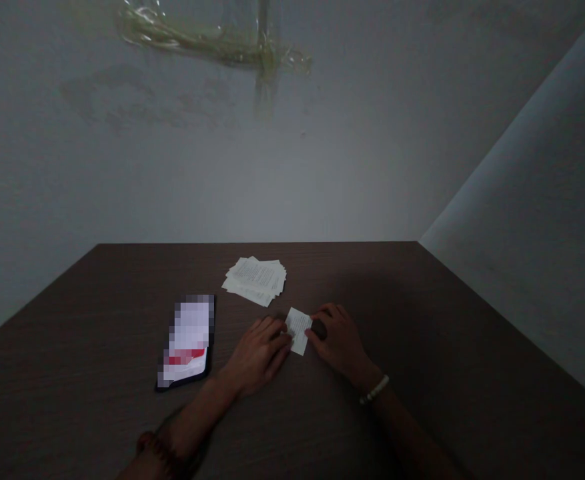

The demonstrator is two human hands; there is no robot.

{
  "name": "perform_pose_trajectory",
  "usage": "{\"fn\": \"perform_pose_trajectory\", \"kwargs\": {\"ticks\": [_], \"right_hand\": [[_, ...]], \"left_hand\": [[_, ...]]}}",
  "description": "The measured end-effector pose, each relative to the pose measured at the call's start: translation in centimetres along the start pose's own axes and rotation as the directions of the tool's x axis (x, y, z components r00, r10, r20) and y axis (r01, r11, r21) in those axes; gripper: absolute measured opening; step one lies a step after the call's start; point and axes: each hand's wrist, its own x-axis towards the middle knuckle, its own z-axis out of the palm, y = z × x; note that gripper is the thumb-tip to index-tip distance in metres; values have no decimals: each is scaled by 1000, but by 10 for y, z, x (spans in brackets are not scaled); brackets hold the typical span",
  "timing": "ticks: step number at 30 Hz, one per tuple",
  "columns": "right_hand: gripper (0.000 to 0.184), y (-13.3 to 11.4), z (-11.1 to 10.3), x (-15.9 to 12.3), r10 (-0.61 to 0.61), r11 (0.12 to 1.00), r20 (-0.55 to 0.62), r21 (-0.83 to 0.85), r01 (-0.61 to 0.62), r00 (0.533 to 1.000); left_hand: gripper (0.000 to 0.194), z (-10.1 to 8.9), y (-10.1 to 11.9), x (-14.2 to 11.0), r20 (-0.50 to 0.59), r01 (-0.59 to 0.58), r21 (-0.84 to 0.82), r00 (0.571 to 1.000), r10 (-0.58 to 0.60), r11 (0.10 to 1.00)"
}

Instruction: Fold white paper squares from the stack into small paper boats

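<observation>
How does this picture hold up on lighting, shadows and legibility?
Head view: dim overall, the wall paler just above the table's far edge; soft shadow beyond the right hand. Head view: phone mostly pixelated; print on the paper slip too small to read.

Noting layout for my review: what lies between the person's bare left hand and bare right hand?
A small white rectangular paper slip with printed text lies between the left hand and right hand in the head view.
</observation>
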Motion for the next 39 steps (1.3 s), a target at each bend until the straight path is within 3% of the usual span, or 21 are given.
{"fn": "perform_pose_trajectory", "kwargs": {"ticks": [5, 12, 26, 30, 35, 39], "right_hand": [[20, 2, -6, 3, -65, 998, 49, 28, 64, 997], [26, 1, -7, 1, -159, 986, 99, 75, 152, 982], [38, 1, -4, -3, -126, 989, 69, 87, 120, 990], [26, 2, -2, -2, -105, 985, 66, 142, 95, 992], [25, 2, -3, -3, -110, 980, 48, 171, 101, 993], [35, 2, -1, -4, -91, 983, 26, 160, 86, 995]], "left_hand": [[31, 7, -9, 0, -98, 93, 8, 991, -92, 996], [40, 4, -10, 1, -36, 97, -38, 995, -98, 995], [42, 1, -10, 2, -35, 80, -174, 996, -87, 982], [42, 3, -13, 1, -64, 49, -169, 996, -61, 984], [44, 10, -17, -2, -93, 23, -174, 995, -40, 984], [45, 14, -20, -3, -110, 10, -187, 993, -31, 982]]}}
